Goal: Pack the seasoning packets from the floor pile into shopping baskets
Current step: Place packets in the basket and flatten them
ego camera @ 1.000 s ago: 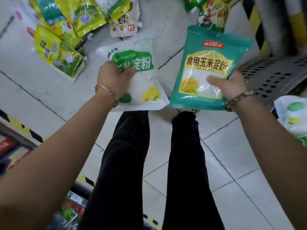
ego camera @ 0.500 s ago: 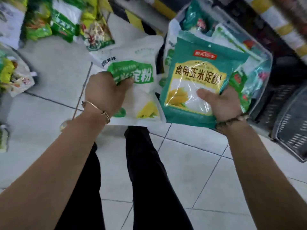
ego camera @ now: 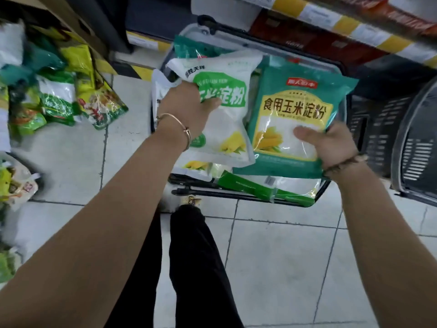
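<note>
In the head view, the left hand (ego camera: pixel 186 107) grasps a white plastic packet with a green label and a yellow corn picture (ego camera: pixel 227 119), its thumb lying across the front and the other fingers hidden behind. The right hand (ego camera: pixel 331 145) grasps a teal plastic packet with a yellow label panel (ego camera: pixel 295 107) by its lower right corner, thumb on the clear window. Both packets hang side by side, edges just overlapping, above the clear-walled shopping basket with a black handle (ego camera: pixel 236 197), which already holds several packets. The loose pile of green and yellow packets (ego camera: pixel 71 98) lies on the tiled floor (ego camera: pixel 283 256) to the left, well apart from the basket. A dark slotted basket (ego camera: pixel 413 150) stands just beside it on the right. The packets look like soft, powder-filled pouches, probably fairly weighty and saggy, with slick film. A hold across the body or along a sealed edge should suit them better than a corner pinch, which could slip.
</note>
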`<action>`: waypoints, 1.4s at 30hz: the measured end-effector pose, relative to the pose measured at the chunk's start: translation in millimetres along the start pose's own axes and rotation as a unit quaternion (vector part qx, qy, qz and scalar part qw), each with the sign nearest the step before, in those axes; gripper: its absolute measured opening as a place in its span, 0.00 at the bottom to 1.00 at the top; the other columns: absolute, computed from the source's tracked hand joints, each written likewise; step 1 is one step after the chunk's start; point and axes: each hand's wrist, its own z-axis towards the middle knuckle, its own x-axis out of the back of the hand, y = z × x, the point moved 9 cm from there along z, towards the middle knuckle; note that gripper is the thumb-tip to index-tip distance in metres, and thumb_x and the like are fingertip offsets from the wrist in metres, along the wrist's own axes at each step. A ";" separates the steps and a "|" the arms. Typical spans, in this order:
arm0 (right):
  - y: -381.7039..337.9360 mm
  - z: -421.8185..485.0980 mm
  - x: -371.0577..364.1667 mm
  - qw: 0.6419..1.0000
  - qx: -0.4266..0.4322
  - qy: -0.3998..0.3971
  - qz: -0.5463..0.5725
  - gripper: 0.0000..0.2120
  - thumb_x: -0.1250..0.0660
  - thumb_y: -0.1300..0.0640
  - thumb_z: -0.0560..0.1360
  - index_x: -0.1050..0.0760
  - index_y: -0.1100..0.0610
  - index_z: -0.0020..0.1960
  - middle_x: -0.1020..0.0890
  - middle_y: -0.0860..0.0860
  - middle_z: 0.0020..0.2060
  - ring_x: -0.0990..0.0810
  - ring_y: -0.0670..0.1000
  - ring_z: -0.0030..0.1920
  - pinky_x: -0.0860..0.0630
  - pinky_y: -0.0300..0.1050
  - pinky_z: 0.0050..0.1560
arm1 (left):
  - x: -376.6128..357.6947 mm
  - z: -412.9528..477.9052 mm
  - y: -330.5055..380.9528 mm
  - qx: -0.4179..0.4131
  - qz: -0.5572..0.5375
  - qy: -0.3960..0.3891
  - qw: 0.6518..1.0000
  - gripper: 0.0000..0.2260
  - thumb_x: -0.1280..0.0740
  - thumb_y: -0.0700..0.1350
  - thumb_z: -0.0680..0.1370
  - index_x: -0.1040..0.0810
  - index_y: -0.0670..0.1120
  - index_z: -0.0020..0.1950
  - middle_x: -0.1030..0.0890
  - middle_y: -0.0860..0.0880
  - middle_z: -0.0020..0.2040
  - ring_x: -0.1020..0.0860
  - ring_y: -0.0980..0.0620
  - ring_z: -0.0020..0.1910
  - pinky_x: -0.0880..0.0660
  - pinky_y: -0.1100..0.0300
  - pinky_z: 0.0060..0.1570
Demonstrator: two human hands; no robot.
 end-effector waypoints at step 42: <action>-21.5 31.0 -75.7 0.856 0.098 -0.012 -0.507 0.29 0.60 0.43 0.80 0.67 0.50 0.76 0.67 0.56 0.74 0.66 0.55 0.75 0.65 0.57 0.74 | -77.7 8.8 9.8 -0.135 0.198 -0.114 0.964 0.28 0.53 0.55 0.81 0.64 0.54 0.76 0.69 0.45 0.75 0.67 0.47 0.74 0.68 0.41 0.68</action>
